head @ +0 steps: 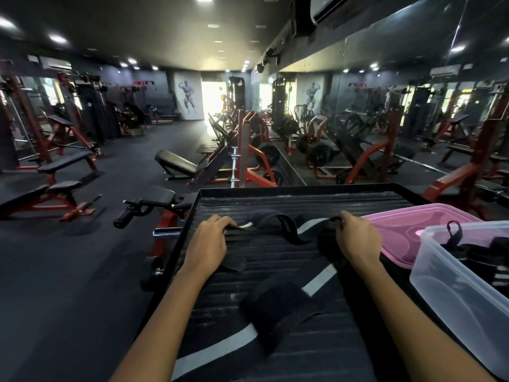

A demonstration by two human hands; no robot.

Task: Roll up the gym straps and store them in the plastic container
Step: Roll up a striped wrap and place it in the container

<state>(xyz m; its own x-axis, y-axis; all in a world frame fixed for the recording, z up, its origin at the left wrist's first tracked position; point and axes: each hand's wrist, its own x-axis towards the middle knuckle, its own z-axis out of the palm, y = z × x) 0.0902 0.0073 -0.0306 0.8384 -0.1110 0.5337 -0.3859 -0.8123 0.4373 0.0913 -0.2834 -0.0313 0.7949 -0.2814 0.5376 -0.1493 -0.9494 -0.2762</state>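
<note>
Black gym straps with a white stripe lie across a ribbed black platform point(289, 199). My left hand point(210, 238) grips one end of a black strap point(278, 224) at the left. My right hand point(358, 235) pinches the strap's other end at the right, so it stretches between both hands. A second strap point(278, 304) with a wide black velcro pad lies nearer to me. The clear plastic container point(451, 293) stands at the right and holds rolled black straps point(495, 257).
A pink lid point(407, 224) lies on the platform behind the container. Red and black benches point(63, 164) and weight machines point(264, 150) fill the gym floor beyond. A mirror wall point(385, 106) runs along the right.
</note>
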